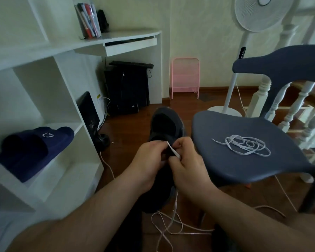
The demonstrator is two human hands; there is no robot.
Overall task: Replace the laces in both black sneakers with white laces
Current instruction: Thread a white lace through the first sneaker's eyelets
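A black sneaker (165, 124) lies in the middle of the view, toe pointing away from me. My left hand (147, 160) grips its upper on the left side. My right hand (186, 160) pinches the tip of a white lace (173, 150) over the eyelets. The rest of this lace trails down below the shoe in loose loops (169, 226) over the floor. A second white lace (244, 144) lies coiled on the seat of the blue chair (235, 166) to the right. I see only one sneaker.
A white shelf unit (49, 110) at left holds navy slippers (35, 148). Beyond are a white desk (116, 40), a black computer tower (127, 90), a pink rack (185, 77) and a white standing fan (231, 91). A white baluster railing (298, 102) stands behind the chair.
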